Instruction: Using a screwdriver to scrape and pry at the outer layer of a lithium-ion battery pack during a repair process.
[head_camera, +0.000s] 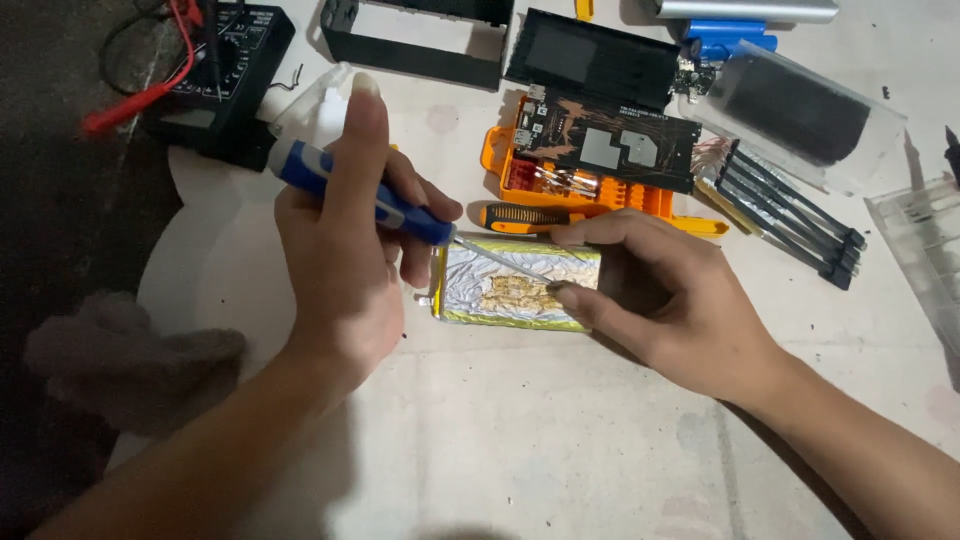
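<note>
Near the middle of the tabletop (560, 440), the left hand (335, 265) is closed around a blue-handled screwdriver (350, 190), its shaft slanting across a silver foil battery pouch (515, 283). The right hand (680, 300) pinches the pouch's right end between thumb and fingers, pinning it flat. The tip looks best kept shallow, nearly parallel to the foil, scraping the yellowish residue patch lightly; digging in could puncture the cell. Beyond lie an orange-handled screwdriver (525, 216), an orange bit tray (590, 180) under a dark circuit board (615, 140), and at the far left edge a black multimeter (235, 75).
</note>
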